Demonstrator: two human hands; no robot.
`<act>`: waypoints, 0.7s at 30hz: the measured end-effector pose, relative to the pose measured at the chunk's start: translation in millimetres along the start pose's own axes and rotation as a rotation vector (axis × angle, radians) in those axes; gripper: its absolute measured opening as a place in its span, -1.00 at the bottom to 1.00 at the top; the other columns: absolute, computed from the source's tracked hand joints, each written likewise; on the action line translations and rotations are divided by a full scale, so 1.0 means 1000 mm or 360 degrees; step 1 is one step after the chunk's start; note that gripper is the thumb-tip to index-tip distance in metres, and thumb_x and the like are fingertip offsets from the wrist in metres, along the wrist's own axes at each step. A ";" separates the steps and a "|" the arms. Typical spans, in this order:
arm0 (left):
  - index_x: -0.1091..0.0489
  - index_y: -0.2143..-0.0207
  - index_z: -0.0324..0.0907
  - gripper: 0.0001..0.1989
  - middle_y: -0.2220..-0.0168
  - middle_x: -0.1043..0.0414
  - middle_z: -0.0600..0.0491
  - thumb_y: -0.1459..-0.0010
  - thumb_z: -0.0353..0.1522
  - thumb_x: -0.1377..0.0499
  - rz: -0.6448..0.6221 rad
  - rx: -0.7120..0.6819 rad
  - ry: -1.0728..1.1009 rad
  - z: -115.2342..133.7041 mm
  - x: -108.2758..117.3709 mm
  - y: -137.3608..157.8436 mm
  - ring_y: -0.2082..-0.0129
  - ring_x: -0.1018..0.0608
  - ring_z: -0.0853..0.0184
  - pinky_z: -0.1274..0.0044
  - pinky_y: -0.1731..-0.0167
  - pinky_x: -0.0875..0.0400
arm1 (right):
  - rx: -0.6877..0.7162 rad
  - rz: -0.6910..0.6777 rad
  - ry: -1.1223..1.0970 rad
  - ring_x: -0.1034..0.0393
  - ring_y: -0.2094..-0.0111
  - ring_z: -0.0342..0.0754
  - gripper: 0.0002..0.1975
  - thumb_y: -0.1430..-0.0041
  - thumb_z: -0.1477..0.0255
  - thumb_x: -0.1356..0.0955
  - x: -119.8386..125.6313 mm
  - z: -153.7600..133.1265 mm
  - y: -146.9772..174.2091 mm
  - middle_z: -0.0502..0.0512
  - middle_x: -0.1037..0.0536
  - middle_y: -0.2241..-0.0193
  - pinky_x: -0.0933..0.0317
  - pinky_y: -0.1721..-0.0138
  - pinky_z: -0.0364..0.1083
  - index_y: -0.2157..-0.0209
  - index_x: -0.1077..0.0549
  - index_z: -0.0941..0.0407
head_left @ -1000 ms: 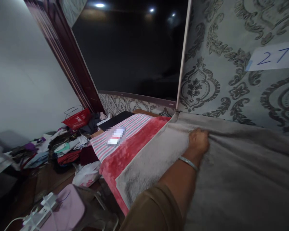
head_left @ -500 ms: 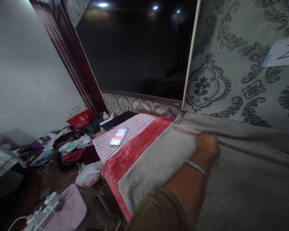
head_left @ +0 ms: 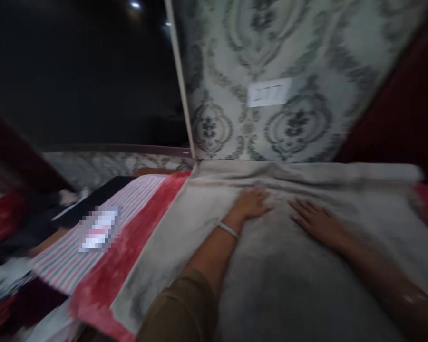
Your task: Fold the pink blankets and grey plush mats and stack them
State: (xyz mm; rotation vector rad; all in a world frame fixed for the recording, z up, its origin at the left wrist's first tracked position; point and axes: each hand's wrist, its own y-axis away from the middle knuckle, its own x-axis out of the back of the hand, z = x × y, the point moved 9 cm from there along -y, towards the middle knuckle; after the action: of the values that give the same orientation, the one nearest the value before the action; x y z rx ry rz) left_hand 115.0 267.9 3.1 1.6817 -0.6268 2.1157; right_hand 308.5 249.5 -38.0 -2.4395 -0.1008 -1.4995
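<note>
A grey plush blanket point(head_left: 271, 275) lies spread across the surface before me, with wrinkles along its far edge by the wall. My left hand point(head_left: 251, 203), a bangle on its wrist, rests on the blanket with fingers spread. To its right, my right hand point(head_left: 316, 221) lies flat on the same cloth, fingers stretched out and pointing toward the left hand. Under the grey blanket's left edge shows a red plush cloth point(head_left: 142, 237), and beside that a striped cloth point(head_left: 62, 263). The picture is somewhat blurred by motion.
A blurred-out, bright flat object point(head_left: 100, 230) sits on the striped cloth. Behind stand a large dark screen point(head_left: 85, 76) and a patterned wall point(head_left: 214, 61) bearing a paper sign point(head_left: 269, 92). A red bag point(head_left: 2, 218) and clothes are heaped at the left.
The view has turned to the right. My right hand has come into view on the blanket. My left hand has gone from a closed grip on the cloth to lying with fingers apart.
</note>
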 end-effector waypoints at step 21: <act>-0.16 -0.36 -0.12 -0.44 -0.41 -0.08 -0.07 -0.38 -0.23 0.15 -0.0006 -0.0107 -0.0471 0.148 0.003 0.067 -0.41 -0.12 0.05 0.10 -0.32 -0.05 | -0.0452 0.0529 -0.0696 -0.29 -0.23 0.19 -0.45 -0.13 0.17 -0.36 0.118 0.035 0.294 0.23 -0.43 -0.21 -0.08 -0.29 0.22 -0.13 -0.48 0.06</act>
State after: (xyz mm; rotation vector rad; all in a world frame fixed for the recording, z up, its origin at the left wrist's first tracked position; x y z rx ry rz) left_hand 198.6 130.6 26.5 1.9726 -0.7686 1.8354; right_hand 452.1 -33.2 -5.7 -2.7934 0.4385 -0.8762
